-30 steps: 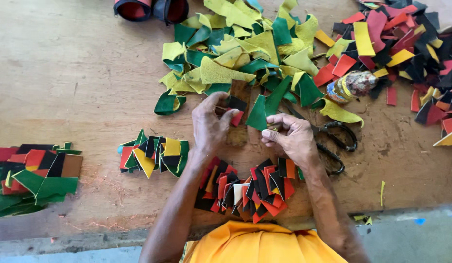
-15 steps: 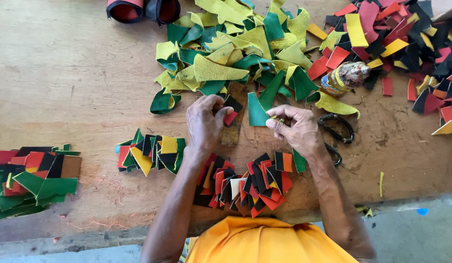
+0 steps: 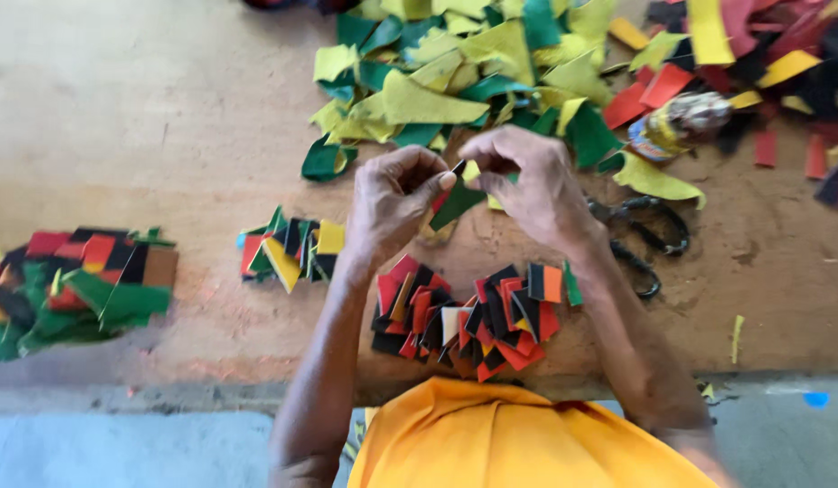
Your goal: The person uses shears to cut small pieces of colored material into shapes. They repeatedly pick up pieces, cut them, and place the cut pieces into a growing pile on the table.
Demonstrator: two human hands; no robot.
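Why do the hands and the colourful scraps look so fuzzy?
Head view: the left hand and right hand, pinching a small dark green fabric triangle, are smeared by motion blur; the green and yellow scrap heap is soft too; even daylight, no glare.

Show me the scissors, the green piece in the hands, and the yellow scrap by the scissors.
scissors (image 3: 652, 237), head view, on the handle loop.
green piece (image 3: 457, 204), head view, on its middle.
yellow scrap (image 3: 658, 181), head view, on its middle.
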